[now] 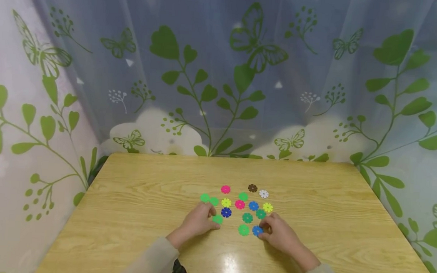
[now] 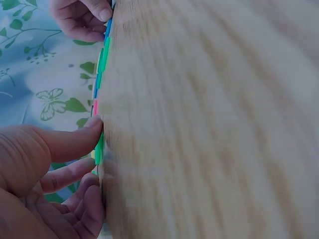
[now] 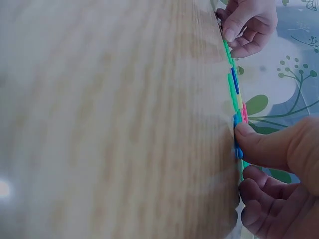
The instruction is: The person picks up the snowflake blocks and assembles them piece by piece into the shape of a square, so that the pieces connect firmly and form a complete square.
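Note:
In the head view, my left hand (image 1: 198, 219) pinches the edge of a light green notched plastic disc (image 1: 217, 219) lying on the table. My right hand (image 1: 280, 234) has thumb and forefinger on a blue notched plastic disc (image 1: 257, 231), with a light green disc (image 1: 243, 230) just left of it. Between the hands lie a dark blue disc (image 1: 226, 212) and a teal disc (image 1: 247, 217). In the right wrist view, the thumb rests on the blue disc's edge (image 3: 238, 142). Both wrist views show the discs nearly edge-on.
More flat notched discs lie just beyond the hands, among them pink (image 1: 225, 189), brown (image 1: 252, 188), white (image 1: 264, 194) and yellow (image 1: 268, 207) ones. The wooden table (image 1: 144, 178) ends at a leaf-printed curtain (image 1: 214, 90) behind and at the sides.

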A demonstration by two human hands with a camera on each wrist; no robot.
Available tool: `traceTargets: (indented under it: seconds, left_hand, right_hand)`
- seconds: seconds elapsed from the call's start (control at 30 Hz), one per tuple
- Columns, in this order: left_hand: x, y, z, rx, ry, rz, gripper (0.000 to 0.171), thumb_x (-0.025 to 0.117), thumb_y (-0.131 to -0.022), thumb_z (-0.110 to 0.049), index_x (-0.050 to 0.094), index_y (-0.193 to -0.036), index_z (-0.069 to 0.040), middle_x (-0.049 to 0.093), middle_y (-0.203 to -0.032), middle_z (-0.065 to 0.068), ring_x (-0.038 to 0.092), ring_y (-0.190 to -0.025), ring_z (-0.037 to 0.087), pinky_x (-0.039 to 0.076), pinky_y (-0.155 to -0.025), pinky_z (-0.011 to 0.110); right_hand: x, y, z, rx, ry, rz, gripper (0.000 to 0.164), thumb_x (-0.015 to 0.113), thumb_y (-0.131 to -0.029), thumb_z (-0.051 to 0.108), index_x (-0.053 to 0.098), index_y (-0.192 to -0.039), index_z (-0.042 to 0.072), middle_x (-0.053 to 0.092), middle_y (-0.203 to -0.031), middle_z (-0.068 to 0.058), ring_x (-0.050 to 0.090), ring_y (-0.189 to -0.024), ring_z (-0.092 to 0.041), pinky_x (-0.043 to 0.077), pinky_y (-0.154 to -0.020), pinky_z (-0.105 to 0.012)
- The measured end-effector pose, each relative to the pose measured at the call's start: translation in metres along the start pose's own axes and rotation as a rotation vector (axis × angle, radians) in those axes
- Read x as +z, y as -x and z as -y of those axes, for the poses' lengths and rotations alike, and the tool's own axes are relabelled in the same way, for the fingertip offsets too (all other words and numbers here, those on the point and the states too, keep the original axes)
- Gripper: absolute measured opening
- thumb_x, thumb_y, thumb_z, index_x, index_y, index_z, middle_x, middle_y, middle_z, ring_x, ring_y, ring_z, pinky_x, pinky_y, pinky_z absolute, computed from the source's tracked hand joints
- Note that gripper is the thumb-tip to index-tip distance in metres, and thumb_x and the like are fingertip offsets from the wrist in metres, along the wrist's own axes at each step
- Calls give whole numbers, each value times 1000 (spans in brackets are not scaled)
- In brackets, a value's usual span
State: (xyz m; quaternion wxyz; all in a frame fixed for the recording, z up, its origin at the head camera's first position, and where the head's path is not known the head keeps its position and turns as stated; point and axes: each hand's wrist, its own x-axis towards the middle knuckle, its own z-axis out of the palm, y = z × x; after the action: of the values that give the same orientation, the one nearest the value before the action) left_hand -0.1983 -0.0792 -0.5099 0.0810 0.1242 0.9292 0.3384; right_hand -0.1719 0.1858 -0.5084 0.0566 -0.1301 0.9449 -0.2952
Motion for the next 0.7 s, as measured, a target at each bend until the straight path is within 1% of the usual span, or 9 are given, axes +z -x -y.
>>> traceTargets:
  seconds: [0.13,0.27,0.37,0.53,0.63,0.7]
  left_hand:
    - [1,-1,0,-7,-11,-10,33,81,-72,-22,60,-92,-6,50,-89,3,49,-78,16,48,-66,30]
    - [3,-2,1,2,10,-21,32,82,-71,-19,59,-90,-6,50,-89,4,49,-79,16,48,-66,30]
    - [4,-2,1,4,59,-29,32,82,-70,-15,58,-90,-6,52,-88,3,50,-80,17,48,-68,30]
    - [4,-2,2,24,178,-21,31,80,-72,-7,55,-90,-5,54,-79,3,49,-72,14,47,-60,25]
    - [4,-2,5,47,228,-11,27,77,-73,-5,56,-89,-3,54,-77,3,49,-70,13,47,-59,23]
    - [3,-3,6,53,237,-7,23,76,-75,-5,57,-89,-3,55,-77,2,50,-70,13,48,-60,23]
  right_hand:
    - [0,-2,1,13,-11,13,19,77,-75,13,63,-89,11,47,-83,3,46,-75,-12,47,-66,-27]
    - [1,-3,1,5,-28,20,22,77,-75,9,59,-89,10,48,-83,2,47,-75,-12,48,-66,-26]
    - [0,-3,0,-10,-77,32,25,76,-75,7,56,-90,10,51,-82,3,48,-75,-12,48,-64,-24]
    - [0,-3,-1,-41,-159,45,23,73,-78,4,54,-90,9,53,-78,3,50,-73,-13,48,-60,-23]
    - [0,-3,-1,-57,-170,29,20,71,-79,4,55,-89,9,54,-78,3,50,-72,-13,48,-59,-22]
    - [-1,-4,0,-70,-165,7,18,71,-79,3,57,-89,9,54,-77,4,50,-71,-12,48,-59,-21]
